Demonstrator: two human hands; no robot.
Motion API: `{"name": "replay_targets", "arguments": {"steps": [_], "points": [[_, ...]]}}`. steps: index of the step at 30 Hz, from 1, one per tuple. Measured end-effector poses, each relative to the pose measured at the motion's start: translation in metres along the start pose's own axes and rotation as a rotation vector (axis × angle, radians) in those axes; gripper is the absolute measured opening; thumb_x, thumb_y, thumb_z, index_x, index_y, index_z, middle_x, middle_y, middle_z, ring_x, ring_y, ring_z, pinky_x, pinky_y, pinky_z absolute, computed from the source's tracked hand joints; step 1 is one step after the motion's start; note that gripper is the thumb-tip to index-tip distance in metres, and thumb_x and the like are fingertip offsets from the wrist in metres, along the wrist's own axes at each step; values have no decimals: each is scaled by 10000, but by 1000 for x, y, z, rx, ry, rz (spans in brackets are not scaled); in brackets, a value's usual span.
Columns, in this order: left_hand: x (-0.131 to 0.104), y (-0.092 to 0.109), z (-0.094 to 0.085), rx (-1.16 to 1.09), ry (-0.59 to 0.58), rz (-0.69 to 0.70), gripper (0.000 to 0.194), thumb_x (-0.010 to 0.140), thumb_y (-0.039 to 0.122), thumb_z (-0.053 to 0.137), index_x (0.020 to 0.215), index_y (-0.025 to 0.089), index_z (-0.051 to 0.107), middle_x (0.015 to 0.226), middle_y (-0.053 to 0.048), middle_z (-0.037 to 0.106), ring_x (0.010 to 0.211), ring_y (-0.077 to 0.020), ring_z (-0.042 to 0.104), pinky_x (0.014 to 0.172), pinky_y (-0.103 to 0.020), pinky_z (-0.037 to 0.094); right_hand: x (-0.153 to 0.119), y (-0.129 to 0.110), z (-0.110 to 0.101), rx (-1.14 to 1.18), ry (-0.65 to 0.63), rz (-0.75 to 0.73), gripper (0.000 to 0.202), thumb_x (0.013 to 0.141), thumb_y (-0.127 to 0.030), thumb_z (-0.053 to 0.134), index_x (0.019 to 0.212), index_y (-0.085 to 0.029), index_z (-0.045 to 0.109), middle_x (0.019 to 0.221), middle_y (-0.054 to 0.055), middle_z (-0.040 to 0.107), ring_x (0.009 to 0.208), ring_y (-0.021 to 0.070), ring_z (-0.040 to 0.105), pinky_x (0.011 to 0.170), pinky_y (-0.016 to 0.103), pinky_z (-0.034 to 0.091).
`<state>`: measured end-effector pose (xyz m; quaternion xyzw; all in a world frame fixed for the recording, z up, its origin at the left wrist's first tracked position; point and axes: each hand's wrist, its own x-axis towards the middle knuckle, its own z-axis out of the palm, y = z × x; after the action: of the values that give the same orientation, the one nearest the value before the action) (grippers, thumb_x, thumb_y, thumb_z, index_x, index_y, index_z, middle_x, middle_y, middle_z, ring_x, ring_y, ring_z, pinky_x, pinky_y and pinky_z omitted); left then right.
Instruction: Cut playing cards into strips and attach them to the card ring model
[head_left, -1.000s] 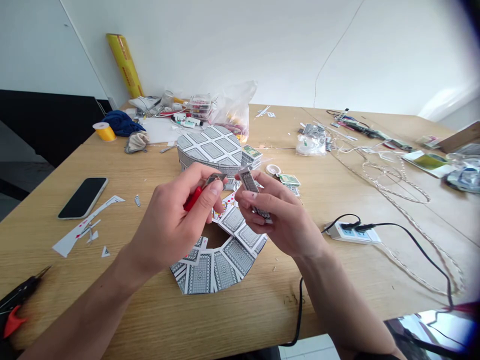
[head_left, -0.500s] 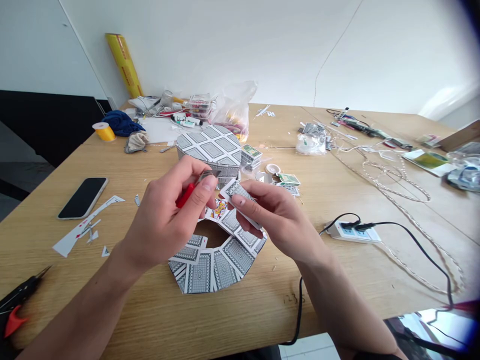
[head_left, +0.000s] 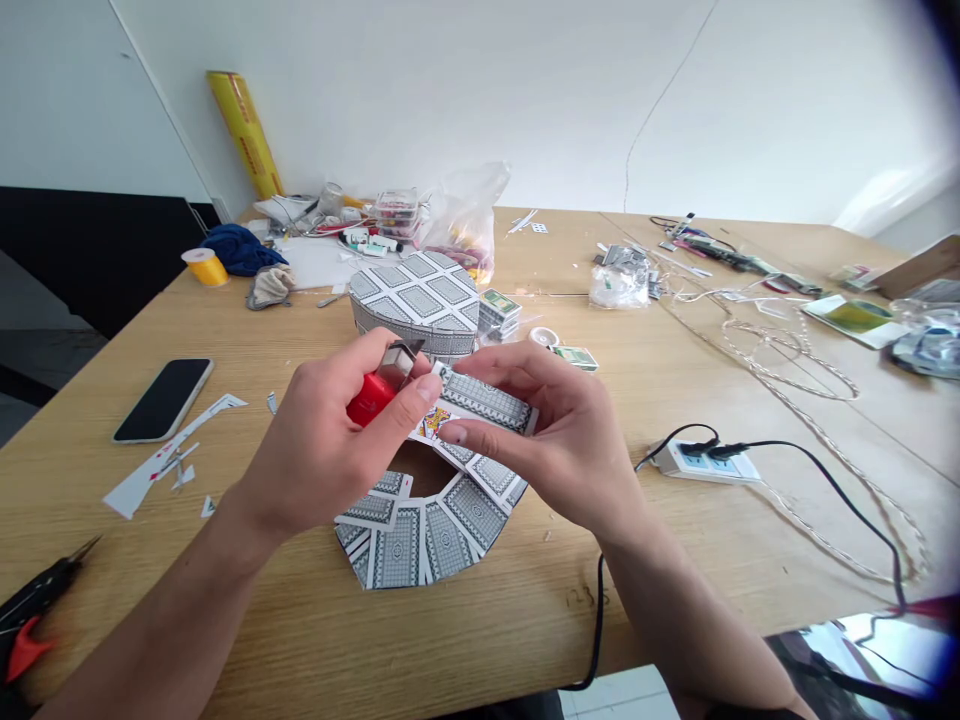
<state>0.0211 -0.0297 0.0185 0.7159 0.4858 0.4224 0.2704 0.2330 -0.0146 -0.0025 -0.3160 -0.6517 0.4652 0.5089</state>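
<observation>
My left hand (head_left: 322, 440) is closed around a red utility knife (head_left: 373, 398) whose metal head and blade point up and to the right. In my right hand (head_left: 555, 430) is a folded grey-backed playing card (head_left: 487, 396), held between thumb and fingers, with its left end close to my left thumb. Below both hands lies a ring of overlapping playing cards (head_left: 448, 540) with an open middle; one face card (head_left: 433, 424) shows at its upper edge. Behind them stands a box covered in card backs (head_left: 420, 300).
A phone (head_left: 163, 400) and paper scraps (head_left: 161, 470) lie at left, near a black glue gun (head_left: 37, 600). A power strip (head_left: 705, 460) with black cables sits at right. Bags, a card pack (head_left: 499, 312) and a yellow roll (head_left: 244, 130) are farther back.
The card in my right hand has turned to show its long side, and my right fingers have spread along it. The red knife has tilted and shows more of its body.
</observation>
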Motion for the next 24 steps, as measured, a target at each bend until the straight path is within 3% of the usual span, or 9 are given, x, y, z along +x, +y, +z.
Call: {"name": "replay_targets", "arguments": {"steps": [3,8,13,19,24], "points": [[0,-1,-1,-65,-36,-14,317,1075,494,597,947,212,667,669,30,624,518,-110,543,453,-244,467,1,-3,1,15,15,11,360,797,-248,975,1106,-229,790,1112,30,819,1041,194,786,941,319,659],[0,-1,-1,-36,-48,8,294,1085,464,595,959,215,687,653,35,644,496,-102,537,440,-229,452,1,-8,1,94,33,127,232,924,-413,868,1015,-205,820,851,19,777,651,110,683,568,229,578],[-1,-1,-1,18,-23,55,177,1052,371,645,1016,218,726,679,48,698,528,-92,571,460,-192,467,0,-3,-2,15,132,152,316,960,-512,815,905,-201,826,660,-9,666,511,87,603,423,195,463],[-2,-1,-2,33,-23,78,117,1029,312,665,971,233,728,655,71,684,524,-75,553,467,-171,460,2,-4,2,82,165,263,368,889,-536,878,824,-182,799,611,-6,678,433,100,619,353,176,453],[-2,-1,-1,22,-29,53,159,1044,362,656,977,234,723,656,63,685,527,-92,554,459,-201,457,1,-7,3,144,126,285,330,936,-496,843,866,-178,790,611,-1,702,440,100,641,373,163,484]]}}
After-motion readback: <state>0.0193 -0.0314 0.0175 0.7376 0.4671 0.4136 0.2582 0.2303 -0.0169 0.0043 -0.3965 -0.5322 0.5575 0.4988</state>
